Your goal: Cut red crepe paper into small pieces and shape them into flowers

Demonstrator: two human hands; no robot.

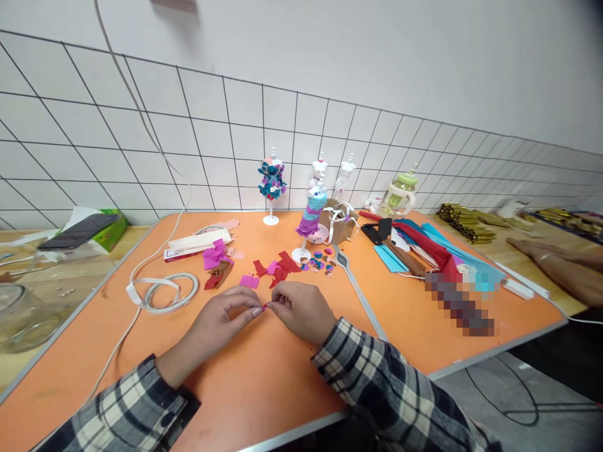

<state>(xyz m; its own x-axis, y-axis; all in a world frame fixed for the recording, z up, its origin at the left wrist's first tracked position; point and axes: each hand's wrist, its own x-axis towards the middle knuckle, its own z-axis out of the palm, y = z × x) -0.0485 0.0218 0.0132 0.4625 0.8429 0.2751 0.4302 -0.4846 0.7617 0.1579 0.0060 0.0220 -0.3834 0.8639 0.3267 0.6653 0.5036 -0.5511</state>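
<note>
A tiny red-pink piece [264, 307] is pinched between the fingertips of my left hand [219, 323] and my right hand [301, 309], which meet above the orange table [226, 395]. Just beyond them lie red paper scraps [285, 266] and a magenta scrap [249, 281]. Round sequins [320, 261] are scattered by the base of a small dress form wrapped in blue and purple [313, 213]. Magenta crumpled paper [215, 254] sits to the left, over brown and red pieces.
A decorated form [272, 182] and white forms [347, 169] stand at the back. Tape rolls [191, 294] lie left, a lidded bottle [400, 194] back right. Coloured crepe paper [436, 248] covers the right side. Another person's arms [551, 254] rest far right.
</note>
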